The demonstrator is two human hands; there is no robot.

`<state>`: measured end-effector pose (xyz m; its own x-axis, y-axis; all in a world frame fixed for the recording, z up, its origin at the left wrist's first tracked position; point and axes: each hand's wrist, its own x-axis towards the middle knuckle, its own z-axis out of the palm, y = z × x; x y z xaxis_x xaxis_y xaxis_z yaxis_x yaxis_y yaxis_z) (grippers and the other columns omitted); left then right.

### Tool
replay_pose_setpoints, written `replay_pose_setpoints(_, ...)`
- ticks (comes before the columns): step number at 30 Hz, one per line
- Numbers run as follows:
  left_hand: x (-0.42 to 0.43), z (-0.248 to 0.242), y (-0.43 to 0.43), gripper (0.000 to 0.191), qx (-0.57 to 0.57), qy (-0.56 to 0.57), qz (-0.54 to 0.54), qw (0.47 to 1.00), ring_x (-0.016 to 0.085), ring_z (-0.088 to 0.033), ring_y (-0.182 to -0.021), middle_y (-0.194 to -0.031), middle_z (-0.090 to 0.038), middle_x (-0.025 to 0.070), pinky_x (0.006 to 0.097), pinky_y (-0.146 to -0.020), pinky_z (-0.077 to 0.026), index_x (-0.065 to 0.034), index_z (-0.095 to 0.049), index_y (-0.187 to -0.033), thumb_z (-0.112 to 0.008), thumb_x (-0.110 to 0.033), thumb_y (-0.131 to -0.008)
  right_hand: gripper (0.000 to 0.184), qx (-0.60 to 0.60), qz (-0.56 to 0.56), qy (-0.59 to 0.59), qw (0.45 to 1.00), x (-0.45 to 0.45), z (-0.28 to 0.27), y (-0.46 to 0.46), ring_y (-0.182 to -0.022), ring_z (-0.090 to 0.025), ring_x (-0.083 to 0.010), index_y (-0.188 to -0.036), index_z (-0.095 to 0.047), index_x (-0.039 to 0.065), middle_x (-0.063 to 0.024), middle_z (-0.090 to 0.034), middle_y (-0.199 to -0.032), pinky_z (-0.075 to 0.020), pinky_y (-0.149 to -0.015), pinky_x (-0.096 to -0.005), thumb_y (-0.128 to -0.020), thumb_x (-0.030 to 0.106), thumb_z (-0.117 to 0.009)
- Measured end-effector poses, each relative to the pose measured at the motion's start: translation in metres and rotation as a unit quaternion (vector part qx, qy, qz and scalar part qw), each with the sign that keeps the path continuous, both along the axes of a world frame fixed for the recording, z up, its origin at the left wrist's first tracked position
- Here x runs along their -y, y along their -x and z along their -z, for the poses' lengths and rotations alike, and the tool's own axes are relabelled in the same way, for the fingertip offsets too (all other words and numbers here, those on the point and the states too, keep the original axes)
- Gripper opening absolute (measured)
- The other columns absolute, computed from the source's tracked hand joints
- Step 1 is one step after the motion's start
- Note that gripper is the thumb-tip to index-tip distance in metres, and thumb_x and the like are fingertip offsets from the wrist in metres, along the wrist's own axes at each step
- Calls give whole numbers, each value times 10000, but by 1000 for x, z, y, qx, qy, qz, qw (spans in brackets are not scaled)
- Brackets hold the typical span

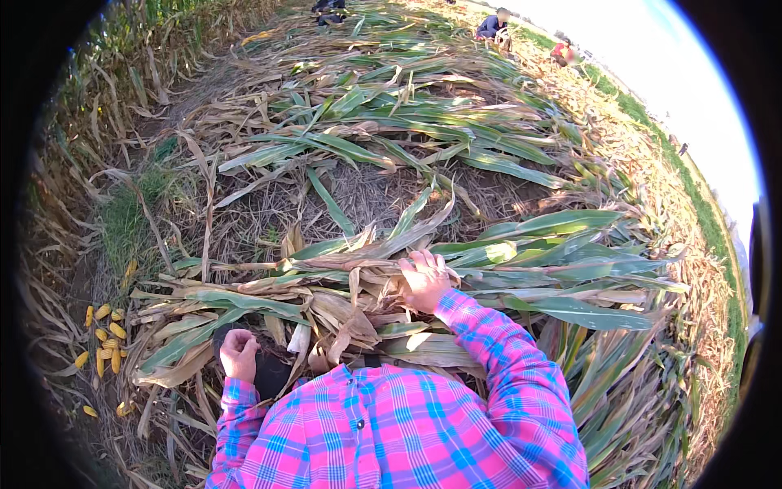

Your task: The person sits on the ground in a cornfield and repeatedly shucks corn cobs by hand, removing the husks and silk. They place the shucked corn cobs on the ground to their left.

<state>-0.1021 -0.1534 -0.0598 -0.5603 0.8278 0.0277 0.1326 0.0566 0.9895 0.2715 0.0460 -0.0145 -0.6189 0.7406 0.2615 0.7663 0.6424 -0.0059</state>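
Cut corn stalks with green and dry leaves (317, 263) lie crosswise in front of me. My right hand (424, 281) rests on dry husks among these stalks, its fingers bent over them; whether it grips anything is unclear. Near the left end of the stalks my left hand (239, 353) is raised above a dark shoe or trouser leg, its fingers curled in, with nothing plainly seen in it. Dry corn husks (345, 318) hang loose between the two hands. Husked yellow corn cobs (116, 330) lie in a small group on the ground to the left.
Rows of felled corn stalks (391, 122) cover the ground ahead, and more lie at the lower right (611, 391). Standing corn (104, 79) borders the left. A person in dark clothing (490, 25) and one in red (559, 54) are low to the ground far ahead.
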Motion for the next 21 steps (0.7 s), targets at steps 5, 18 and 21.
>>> replay_pose_setpoints(5,2,0,-3,89,22,18,-2,1000,85,-556,-618,-721,-567,15,206,-579,-460,-9,-554,-845,-578,18,-763,288,-77,-108,358,924,65,-27,-18,-769,-582,-306,-915,-567,40,-142,-598,-804,-461,-694,-423,-730,251,-626)
replay_pose_setpoints(18,-21,-1,-50,80,60,28,107,992,76,-566,-644,-728,-581,11,215,-595,-466,-7,-554,-840,-577,12,-766,451,226,-56,495,837,104,-47,-46,-889,-607,-357,-1111,-486,35,-216,-617,-952,-466,-762,-461,-794,351,-544)
replay_pose_setpoints(21,-17,0,-52,81,81,31,94,992,79,-566,-642,-727,-585,17,223,-592,-471,-2,-557,-839,-570,18,-761,406,166,-71,531,828,111,-32,-45,-886,-593,-400,-1104,-467,33,-240,-602,-965,-455,-754,-485,-824,323,-518)
